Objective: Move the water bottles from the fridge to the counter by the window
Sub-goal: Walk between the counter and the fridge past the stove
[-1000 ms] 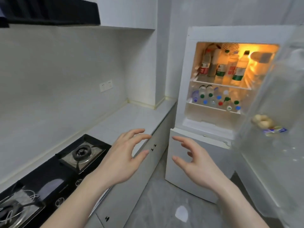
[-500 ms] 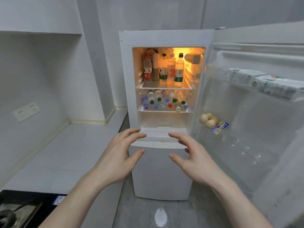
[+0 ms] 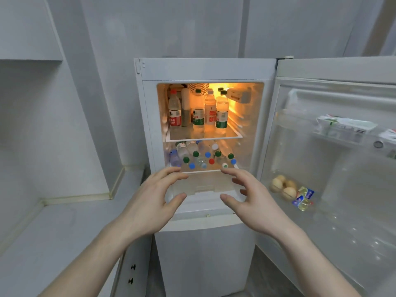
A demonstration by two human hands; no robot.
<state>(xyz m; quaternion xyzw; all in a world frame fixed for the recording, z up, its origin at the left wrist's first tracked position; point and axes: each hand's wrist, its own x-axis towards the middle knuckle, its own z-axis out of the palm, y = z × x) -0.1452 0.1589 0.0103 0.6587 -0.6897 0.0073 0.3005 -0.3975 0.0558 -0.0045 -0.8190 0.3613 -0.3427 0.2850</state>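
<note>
The fridge (image 3: 205,69) stands with its upper door (image 3: 334,146) swung wide to the right and its inside lit yellow. Upright water bottles (image 3: 221,110) stand in a close row toward the left and middle of the upper shelf (image 3: 234,137); one at the left end has a red label, two have green labels and green caps, and one between them has red writing. On the lower shelf (image 3: 232,167) more bottles lie on their sides in a heap, caps pointing outward: green, blue, white and one red cap (image 3: 211,161) near the middle of the front edge.

Both hands are raised in front of the fridge, just below the front edge of the lower shelf, palms facing each other with a gap between them. The left hand (image 3: 150,202) has its fingers spread and lightly bent, thumb apart, holding nothing. The right hand (image 3: 255,200) mirrors it, fingers wide and gently curved, also holding nothing. Neither hand touches a bottle.

In the door's lower pocket sit some pale round eggs (image 3: 282,186) with a small blue-and-yellow packet (image 3: 303,197) just beside them; cartons (image 3: 342,124) lie in the upper door rack. A pale desk (image 3: 53,232) runs along the left, its far right corner meeting the fridge's side.
</note>
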